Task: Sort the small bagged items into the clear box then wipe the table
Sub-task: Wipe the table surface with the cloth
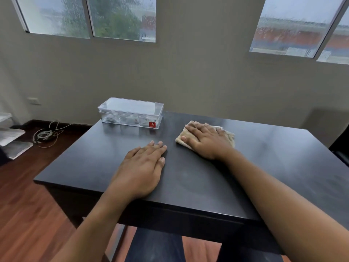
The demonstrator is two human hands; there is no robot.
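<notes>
Black table (188,176) | cloth (229,138) under right hand's (205,141) flat fingers (194,129)

left hand (143,167): bare, no ring or watch, short nails | right hand (205,138): bare, no ring or watch, short nails | forearms: bare, no sleeves in view | legs, bottom centre of frame: dark blue trousers (156,246)

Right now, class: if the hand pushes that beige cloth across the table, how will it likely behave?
The cloth looks soft and folded, so it will probably bunch or unfold rather than slide stiffly. Under the flat right hand it should glide easily on the smooth dark table. Lifted, it would likely droop.
</notes>
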